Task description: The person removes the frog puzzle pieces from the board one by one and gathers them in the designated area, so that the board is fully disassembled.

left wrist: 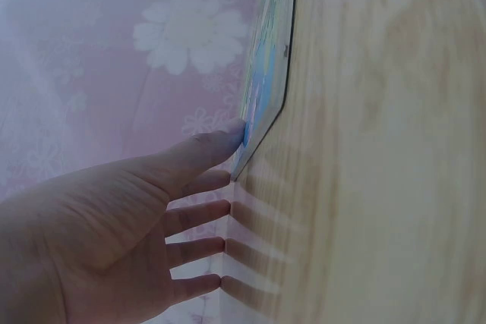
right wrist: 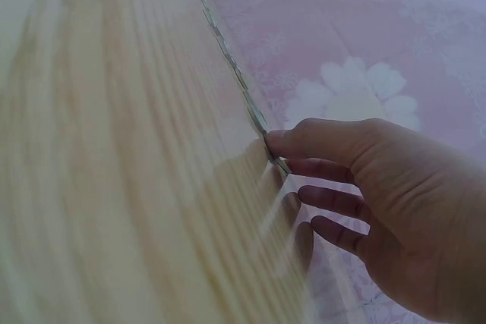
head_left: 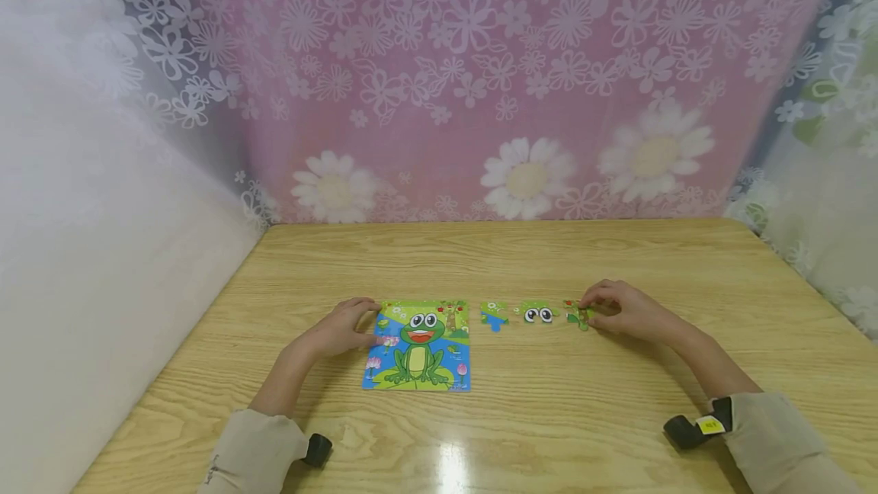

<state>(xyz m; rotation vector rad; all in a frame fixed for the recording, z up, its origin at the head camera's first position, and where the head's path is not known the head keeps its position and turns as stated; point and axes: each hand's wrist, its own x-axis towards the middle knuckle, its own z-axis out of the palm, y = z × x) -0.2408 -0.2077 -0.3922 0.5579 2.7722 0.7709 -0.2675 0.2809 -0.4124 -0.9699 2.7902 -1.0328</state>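
A square frog puzzle (head_left: 416,345) lies on the table, showing a green frog against blue water. My left hand (head_left: 346,325) is at its left side, the thumb touching the edge and the other fingers spread with their tips on the tabletop. In a row to the right lie a puzzle piece with blue and green (head_left: 495,315), one with the frog's eyes (head_left: 538,312) and one with a tree and red fruit (head_left: 575,314). My right hand (head_left: 627,311) pinches the tree piece at its right edge between thumb and index finger, the piece flat on the table.
The wooden table (head_left: 549,418) reaches back to a pink floral curtain (head_left: 439,97). White sheeting (head_left: 103,212) hangs along the left side, and floral cloth (head_left: 823,174) along the right. Both wrists wear small black cameras, the right one (head_left: 686,431) with a yellow label.
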